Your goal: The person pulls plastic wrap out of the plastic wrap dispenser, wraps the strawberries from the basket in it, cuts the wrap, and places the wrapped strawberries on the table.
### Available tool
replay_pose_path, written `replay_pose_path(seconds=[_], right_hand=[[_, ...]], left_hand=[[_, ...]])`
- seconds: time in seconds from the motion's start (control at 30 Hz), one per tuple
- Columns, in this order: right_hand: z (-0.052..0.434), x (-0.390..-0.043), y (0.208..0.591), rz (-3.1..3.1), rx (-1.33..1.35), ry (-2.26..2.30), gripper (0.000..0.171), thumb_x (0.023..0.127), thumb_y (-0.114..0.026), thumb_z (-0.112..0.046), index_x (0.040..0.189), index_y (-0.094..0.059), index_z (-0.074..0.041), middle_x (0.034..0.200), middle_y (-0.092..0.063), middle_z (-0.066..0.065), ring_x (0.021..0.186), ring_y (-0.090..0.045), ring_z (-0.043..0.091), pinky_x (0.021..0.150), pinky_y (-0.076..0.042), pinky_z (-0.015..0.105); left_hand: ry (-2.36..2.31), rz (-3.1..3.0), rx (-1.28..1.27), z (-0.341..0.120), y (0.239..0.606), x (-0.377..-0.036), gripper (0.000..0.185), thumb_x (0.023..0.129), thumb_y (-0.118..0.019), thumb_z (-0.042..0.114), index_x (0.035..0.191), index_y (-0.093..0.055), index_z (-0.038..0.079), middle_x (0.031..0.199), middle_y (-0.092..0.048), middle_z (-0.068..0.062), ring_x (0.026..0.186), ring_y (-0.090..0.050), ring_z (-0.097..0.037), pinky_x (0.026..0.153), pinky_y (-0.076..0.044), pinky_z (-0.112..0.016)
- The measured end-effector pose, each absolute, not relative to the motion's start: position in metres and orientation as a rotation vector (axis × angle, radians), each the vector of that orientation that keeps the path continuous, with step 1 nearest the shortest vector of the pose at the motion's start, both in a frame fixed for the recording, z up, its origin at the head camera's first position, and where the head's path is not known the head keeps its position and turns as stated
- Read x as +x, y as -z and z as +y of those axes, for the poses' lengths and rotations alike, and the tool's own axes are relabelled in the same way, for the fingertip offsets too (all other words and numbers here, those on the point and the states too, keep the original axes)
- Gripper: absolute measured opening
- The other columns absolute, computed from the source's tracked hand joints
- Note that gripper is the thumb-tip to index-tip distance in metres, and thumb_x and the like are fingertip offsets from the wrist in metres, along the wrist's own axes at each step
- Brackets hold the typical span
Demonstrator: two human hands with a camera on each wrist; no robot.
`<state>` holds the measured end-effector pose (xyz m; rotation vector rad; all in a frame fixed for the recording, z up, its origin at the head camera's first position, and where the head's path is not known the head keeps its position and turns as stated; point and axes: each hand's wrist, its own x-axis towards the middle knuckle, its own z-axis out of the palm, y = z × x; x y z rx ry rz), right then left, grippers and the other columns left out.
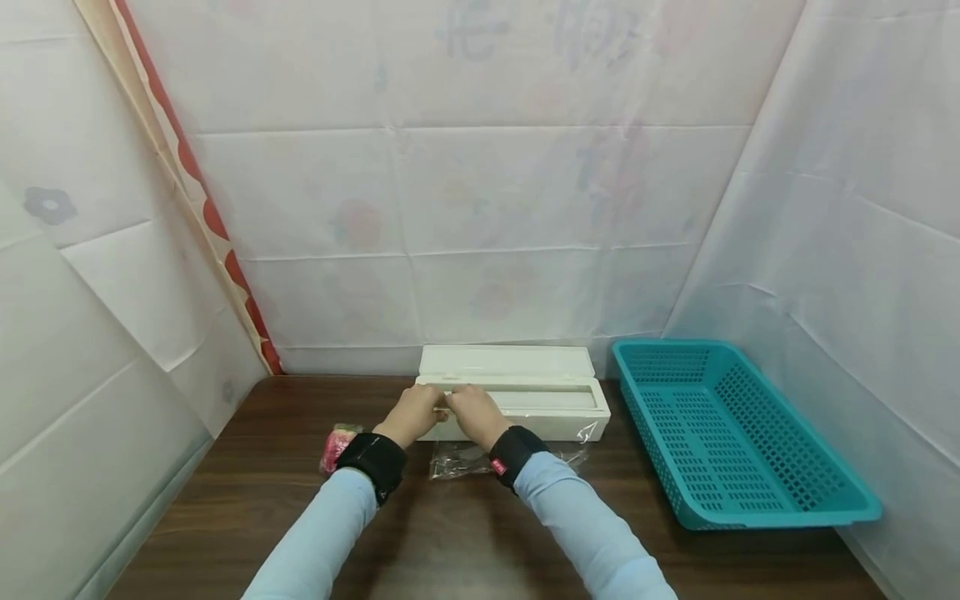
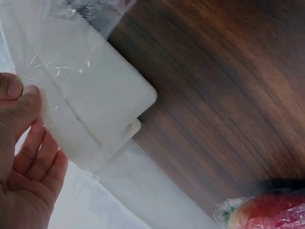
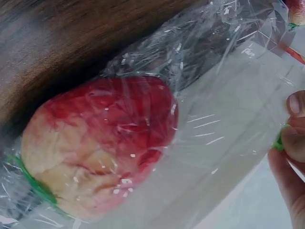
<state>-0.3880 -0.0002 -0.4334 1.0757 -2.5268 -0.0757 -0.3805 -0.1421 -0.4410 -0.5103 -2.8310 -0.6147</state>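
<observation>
Both hands meet at the front left edge of the open white box (image 1: 517, 398), which sits at the back of the dark wooden table (image 1: 480, 525). From the head view I see my left hand (image 1: 415, 412) and right hand (image 1: 475, 414) side by side, knuckles up and touching each other, fingers curled over the near rim of the box. In the left wrist view the thumb and forefinger are pressed together, pinching clear film (image 2: 57, 62) that lies stretched over the white box. In the right wrist view the right fingertips (image 3: 295, 138) are curled together at the edge of the same film, with a bit of green showing between them; I cannot tell what that green bit is.

One box, its lid standing open behind it. One sheet of film, running from the box down to the table in front, where it lies crumpled (image 1: 465, 458) between my wrists.

Two red and pale fruit-like things wrapped in film: one (image 1: 339, 446) on the table just left of my left wrist, and one (image 3: 102, 143) filling the right wrist view, lying beside the box under the film. I cannot say what kind of fruit they are.

One teal basket (image 1: 750, 492) stands well apart on the right side of the table. White sheeting (image 1: 480, 208) hangs all around.
</observation>
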Motion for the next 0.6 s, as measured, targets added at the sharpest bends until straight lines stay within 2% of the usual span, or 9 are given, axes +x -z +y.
replay_pose_path(seconds=[0.27, 0.4, 0.6], right_hand=[[-0.0072, -0.3875, 0.4255, -2.589, 1.025, 0.075, 0.013, 0.083, -0.06, -0.003, 0.08, -0.069, -0.012, 0.08, -0.068, 0.0, 0.078, -0.064, 0.015, 0.071, -0.051, 0.027], [-0.0099, -0.3892, 0.4257, -2.608, 1.026, 0.058, 0.016, 0.083, -0.059, -0.001, 0.081, -0.071, -0.012, 0.08, -0.068, 0.001, 0.078, -0.064, 0.016, 0.07, -0.051, 0.027], [-0.0099, -0.3923, 0.429, -2.58, 1.016, 0.07, 0.017, 0.082, -0.059, -0.001, 0.081, -0.071, -0.012, 0.077, -0.067, 0.001, 0.077, -0.063, 0.016, 0.067, -0.051, 0.026]], left_hand=[[0.556, -2.752, -0.539, -0.1399, 0.4417, -0.3794, 0.012, 0.07, -0.075, 0.011, 0.081, -0.072, 0.01, 0.081, -0.071, -0.003, 0.073, -0.065, -0.02, 0.065, -0.051, -0.033], [0.558, -2.761, -0.526, -0.1412, 0.4409, -0.3788, 0.006, 0.07, -0.075, 0.012, 0.075, -0.072, 0.011, 0.076, -0.07, -0.002, 0.068, -0.065, -0.018, 0.06, -0.051, -0.03], [0.589, -2.769, -0.484, -0.1415, 0.4421, -0.3821, 0.004, 0.07, -0.075, 0.011, 0.073, -0.072, 0.01, 0.074, -0.07, -0.002, 0.067, -0.064, -0.017, 0.06, -0.051, -0.029]])
